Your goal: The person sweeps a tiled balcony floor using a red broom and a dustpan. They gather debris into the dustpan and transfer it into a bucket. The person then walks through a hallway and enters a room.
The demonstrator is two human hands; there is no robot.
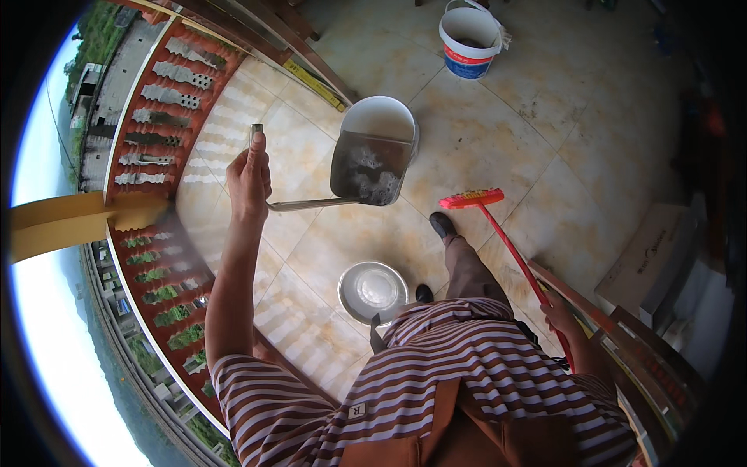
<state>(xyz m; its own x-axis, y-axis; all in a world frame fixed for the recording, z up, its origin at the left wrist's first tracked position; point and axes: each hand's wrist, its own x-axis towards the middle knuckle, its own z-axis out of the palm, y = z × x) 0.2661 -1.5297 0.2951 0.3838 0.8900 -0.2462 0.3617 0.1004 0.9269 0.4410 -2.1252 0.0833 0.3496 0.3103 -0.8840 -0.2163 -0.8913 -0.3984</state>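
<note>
the tiled floor (572,191) (marbled beige) bears a metal basin (352,298) and a bucket (465,68).

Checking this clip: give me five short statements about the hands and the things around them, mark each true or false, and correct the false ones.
1. The right hand holds a red long-handled cleaning tool. True.
2. The left hand is empty. False: it grips the handle of a long-handled dark pan.
3. A round metal basin stands on the tiled floor. True.
4. The white bucket with red and blue on its side has been tipped over. False: it stands upright.
5. A railing with reddish balusters runs along the person's left. True.
</note>
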